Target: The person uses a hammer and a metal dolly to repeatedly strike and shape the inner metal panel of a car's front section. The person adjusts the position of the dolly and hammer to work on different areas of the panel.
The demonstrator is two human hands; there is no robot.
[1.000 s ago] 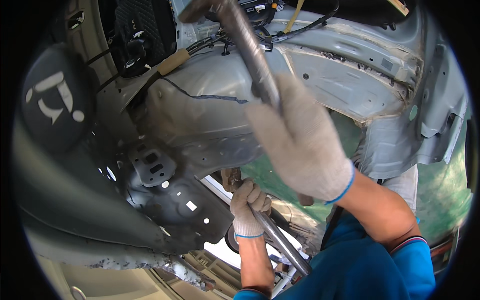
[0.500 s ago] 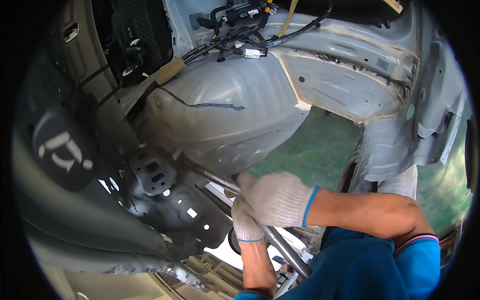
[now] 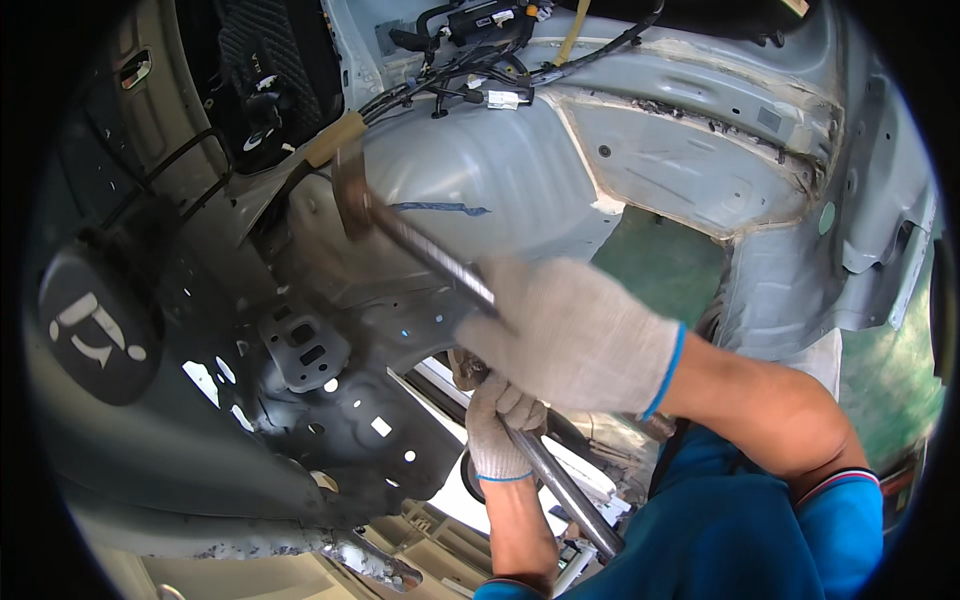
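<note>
In my gloved right hand [image 3: 575, 335] is a hammer [image 3: 420, 245], its fingers closed round the handle. The rusty hammer head, blurred by motion, is raised over the grey wheel-arch panel [image 3: 470, 170]. Below it, my gloved left hand [image 3: 497, 430] is wrapped round a round steel bar [image 3: 565, 490], which slants down toward my blue shirt. A brownish metal end shows just above the left fist, partly behind the right hand. To the left of both hands is a dark bracket plate with slots [image 3: 305, 350].
Wiring harnesses [image 3: 490, 80] lie along the top of the bare car-body panels. On the left is a black cover with a white symbol [image 3: 100, 325]. A body rail with flaking paint [image 3: 340, 555] crosses the lower left. Green floor [image 3: 660, 260] shows through the opening.
My right hand has lifted the hammer up and away from the bracket area, and now stands apart from the left fist. The left hand stays on the bar with little movement.
</note>
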